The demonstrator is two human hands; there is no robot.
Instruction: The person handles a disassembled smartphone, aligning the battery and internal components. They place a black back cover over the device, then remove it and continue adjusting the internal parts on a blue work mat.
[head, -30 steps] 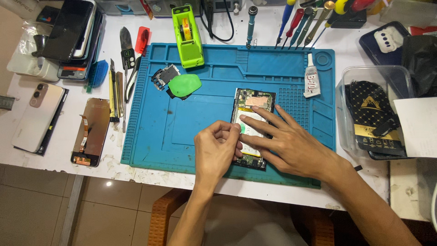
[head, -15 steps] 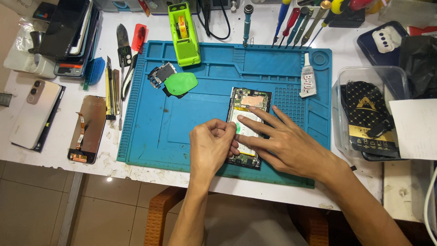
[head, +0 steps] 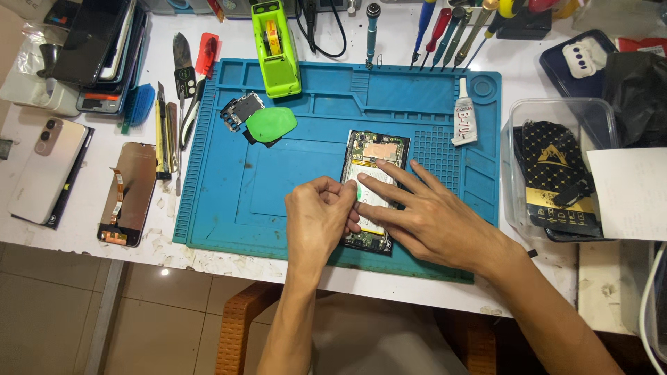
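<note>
Blue repair mat (head: 278, 201) carries the opened phone (head: 374, 189) at its centre, where my right hand (head: 424, 219) lies flat-fingered pressing it while my left hand (head: 319, 219), at nine o'clock, pinches a green pick (head: 358, 195) along the edge; prying probably continues, needing gentle leverage.

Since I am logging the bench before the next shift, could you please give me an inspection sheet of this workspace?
Surface: white table, scuffed at the front edge, with a blue work mat on it.
Job's things: opened phone lying flat on the mat, insides showing.
Clutter: green pick, tape dispenser, glue tube, screwdrivers, loose screen, white phone, clear box.
Hands: left hand pinching at the phone's left edge; right hand pressing flat on the phone.
Cables: black cable at the back, white cable at right.
Surroundings: tiled floor, brown chair below.
</note>
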